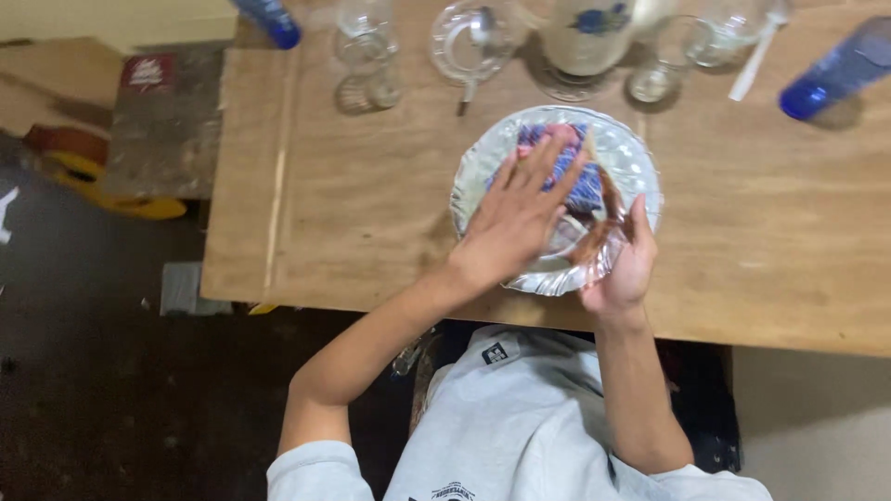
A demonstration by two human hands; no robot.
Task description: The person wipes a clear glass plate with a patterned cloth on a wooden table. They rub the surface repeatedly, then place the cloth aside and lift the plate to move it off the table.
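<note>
A clear glass bowl sits near the front edge of a wooden table. Inside it lie a blue and pink patterned packet and brown smears. My left hand lies flat over the bowl with fingers spread, pressing on the packet. My right hand grips the bowl's near right rim, thumb over the edge.
Along the table's far edge stand a glass jar, a glass dish with a spoon, a white jug, more glasses, a white utensil and two blue bottles. Dark floor and yellow clutter lie left.
</note>
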